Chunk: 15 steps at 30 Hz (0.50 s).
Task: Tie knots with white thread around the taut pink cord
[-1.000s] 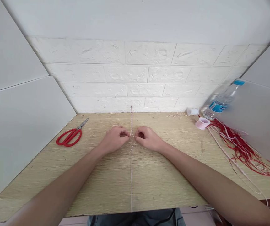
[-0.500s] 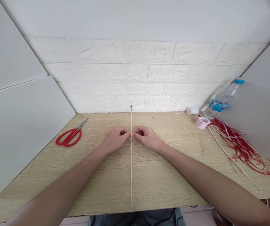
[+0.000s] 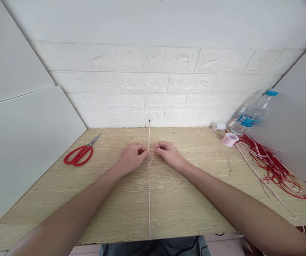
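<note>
A pale pink cord [image 3: 149, 199] runs taut from a small fixing on the wall down over the table's front edge. Its upper stretch is a knotted pink-and-white braid [image 3: 149, 135]. My left hand [image 3: 133, 156] is closed in a pinch on a thin thread just left of the cord. On the other side my right hand [image 3: 167, 153] pinches a thin thread, a small gap away from the cord. Between the fingertips a loose thread loop [image 3: 152, 160] hangs beside the cord.
Red-handled scissors [image 3: 79, 154] lie at the left. To the right are a pink thread spool [image 3: 230, 139], a white spool [image 3: 219, 126], a water bottle [image 3: 251, 115] and a heap of red cords [image 3: 275, 167]. A white brick-pattern wall [image 3: 155, 83] closes the back.
My right hand has moved slightly right, away from the cord. The loose thread between the hands has drawn into a smaller loop. My left hand has stayed nearly in place.
</note>
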Each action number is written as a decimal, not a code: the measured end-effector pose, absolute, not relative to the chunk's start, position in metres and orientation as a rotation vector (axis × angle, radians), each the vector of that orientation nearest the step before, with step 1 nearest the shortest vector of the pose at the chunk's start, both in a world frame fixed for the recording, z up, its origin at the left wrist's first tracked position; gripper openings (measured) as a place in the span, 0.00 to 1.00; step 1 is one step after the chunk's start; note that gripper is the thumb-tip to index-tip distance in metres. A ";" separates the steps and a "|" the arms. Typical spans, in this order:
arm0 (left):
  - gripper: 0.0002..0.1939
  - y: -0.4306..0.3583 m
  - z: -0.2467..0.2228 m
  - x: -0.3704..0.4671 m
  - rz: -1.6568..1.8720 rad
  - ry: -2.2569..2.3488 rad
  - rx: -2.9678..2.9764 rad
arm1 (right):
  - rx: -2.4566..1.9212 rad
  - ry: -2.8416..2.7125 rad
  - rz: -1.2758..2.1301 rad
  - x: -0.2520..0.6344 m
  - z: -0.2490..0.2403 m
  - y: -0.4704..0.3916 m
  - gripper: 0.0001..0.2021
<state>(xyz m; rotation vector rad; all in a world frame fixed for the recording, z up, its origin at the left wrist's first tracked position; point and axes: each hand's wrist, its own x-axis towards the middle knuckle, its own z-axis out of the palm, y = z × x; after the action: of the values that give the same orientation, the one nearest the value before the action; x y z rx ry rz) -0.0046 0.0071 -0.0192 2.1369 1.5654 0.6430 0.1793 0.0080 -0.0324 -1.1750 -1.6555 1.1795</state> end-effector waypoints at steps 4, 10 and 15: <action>0.14 0.007 -0.019 -0.005 0.658 1.583 2.150 | -1.078 -1.640 1.213 0.180 -0.031 0.005 0.05; 0.23 0.008 -0.016 -0.007 0.712 1.539 2.072 | -0.903 -1.966 0.900 0.175 -0.022 -0.012 0.02; 0.22 0.007 -0.015 -0.007 0.670 1.502 2.054 | -0.750 -2.184 0.871 0.170 -0.016 -0.026 0.04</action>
<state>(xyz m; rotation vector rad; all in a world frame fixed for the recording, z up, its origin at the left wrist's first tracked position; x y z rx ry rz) -0.0070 0.0065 -0.0154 2.0543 1.5018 0.6705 0.1699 -0.0261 -0.0162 -0.7504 -2.1836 0.8712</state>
